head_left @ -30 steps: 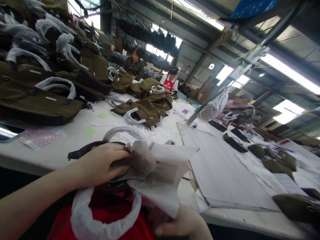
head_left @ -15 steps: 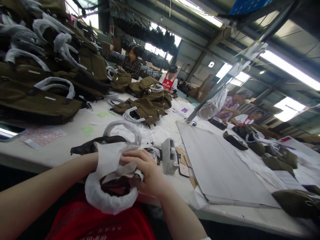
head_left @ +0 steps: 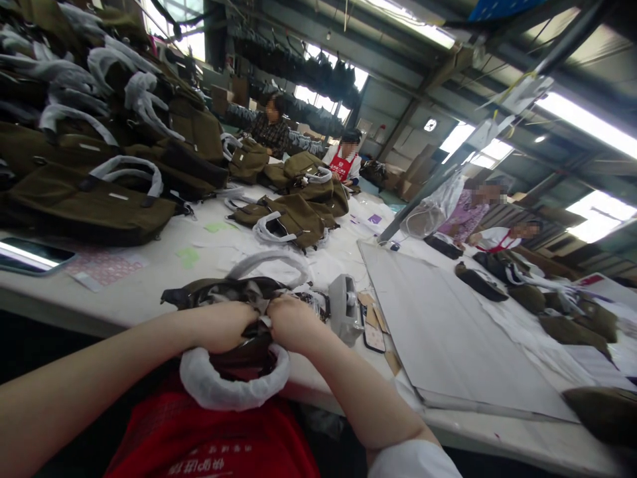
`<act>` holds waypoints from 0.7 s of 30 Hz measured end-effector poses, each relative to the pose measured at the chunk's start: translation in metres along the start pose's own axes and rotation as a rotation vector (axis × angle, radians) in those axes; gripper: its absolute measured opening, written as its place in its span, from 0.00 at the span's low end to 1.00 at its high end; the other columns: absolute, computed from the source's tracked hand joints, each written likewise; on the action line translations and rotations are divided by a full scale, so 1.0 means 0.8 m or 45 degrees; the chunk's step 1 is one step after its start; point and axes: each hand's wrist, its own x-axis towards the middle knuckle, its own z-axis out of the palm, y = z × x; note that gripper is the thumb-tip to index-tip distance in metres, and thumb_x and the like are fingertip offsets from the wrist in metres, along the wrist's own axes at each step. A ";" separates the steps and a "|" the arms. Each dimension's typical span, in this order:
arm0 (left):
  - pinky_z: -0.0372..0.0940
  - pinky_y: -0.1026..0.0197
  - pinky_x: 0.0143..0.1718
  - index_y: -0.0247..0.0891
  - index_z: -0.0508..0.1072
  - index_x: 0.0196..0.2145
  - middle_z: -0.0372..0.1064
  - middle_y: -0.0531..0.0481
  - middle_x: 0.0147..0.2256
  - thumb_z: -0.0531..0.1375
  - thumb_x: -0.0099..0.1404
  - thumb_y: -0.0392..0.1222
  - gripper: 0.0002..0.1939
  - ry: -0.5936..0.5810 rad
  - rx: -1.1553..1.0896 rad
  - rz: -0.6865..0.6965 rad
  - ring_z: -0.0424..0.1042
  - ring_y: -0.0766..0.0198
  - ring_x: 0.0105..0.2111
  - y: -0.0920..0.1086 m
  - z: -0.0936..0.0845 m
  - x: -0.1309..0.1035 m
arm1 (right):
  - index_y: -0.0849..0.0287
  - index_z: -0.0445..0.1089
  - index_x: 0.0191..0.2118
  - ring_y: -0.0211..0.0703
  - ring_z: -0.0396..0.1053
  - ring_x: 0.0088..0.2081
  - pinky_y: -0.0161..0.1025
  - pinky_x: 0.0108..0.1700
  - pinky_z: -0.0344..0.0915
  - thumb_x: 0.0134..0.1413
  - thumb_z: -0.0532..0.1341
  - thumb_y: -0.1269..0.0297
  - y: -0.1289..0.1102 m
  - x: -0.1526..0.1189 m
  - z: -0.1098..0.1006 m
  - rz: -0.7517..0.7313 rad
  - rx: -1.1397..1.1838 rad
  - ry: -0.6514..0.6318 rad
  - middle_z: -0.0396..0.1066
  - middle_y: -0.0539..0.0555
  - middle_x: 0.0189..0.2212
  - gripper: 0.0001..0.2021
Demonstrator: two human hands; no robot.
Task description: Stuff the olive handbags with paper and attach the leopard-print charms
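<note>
An olive-brown handbag [head_left: 199,292] with white-wrapped handles lies at the table's front edge, its mouth spread toward me. The near wrapped handle [head_left: 233,388] hangs over my red apron; the far one arcs behind the bag. My left hand [head_left: 231,326] reaches into the mouth, its fingers hidden inside. At the right side of the opening, my right hand [head_left: 293,323] is closed, with a scrap of white paper [head_left: 262,307] showing at its fingers. Most of the paper is down inside the bag.
A grey tape dispenser [head_left: 344,309] and a phone [head_left: 373,335] sit right of the bag. Beyond them lies a large pale board [head_left: 448,332] beside a slanting metal post. Piled handbags [head_left: 99,199] fill the left. Several people sit around the far tables.
The white paper that stood above the bag's mouth has gone down into it. My left hand has moved in, and my right hand has closed from a spread pose.
</note>
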 end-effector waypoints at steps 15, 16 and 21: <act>0.66 0.52 0.52 0.42 0.75 0.48 0.75 0.44 0.47 0.59 0.63 0.45 0.16 0.209 -0.077 0.021 0.73 0.50 0.49 -0.008 -0.005 -0.009 | 0.54 0.69 0.56 0.50 0.67 0.52 0.47 0.56 0.65 0.51 0.69 0.62 0.015 -0.092 0.025 0.198 0.591 0.949 0.70 0.59 0.51 0.25; 0.66 0.52 0.52 0.41 0.76 0.46 0.75 0.44 0.47 0.59 0.62 0.43 0.15 0.212 -0.076 0.026 0.73 0.50 0.48 -0.008 -0.006 -0.009 | 0.54 0.70 0.55 0.50 0.69 0.50 0.47 0.53 0.67 0.51 0.68 0.63 0.016 -0.100 0.033 0.261 0.587 0.983 0.70 0.59 0.49 0.24; 0.67 0.51 0.51 0.40 0.77 0.44 0.76 0.42 0.45 0.59 0.61 0.43 0.14 0.223 -0.050 0.025 0.74 0.49 0.47 -0.005 -0.006 -0.006 | 0.55 0.75 0.47 0.46 0.70 0.43 0.43 0.47 0.68 0.57 0.65 0.64 0.016 -0.101 0.051 0.291 0.541 1.017 0.74 0.56 0.40 0.12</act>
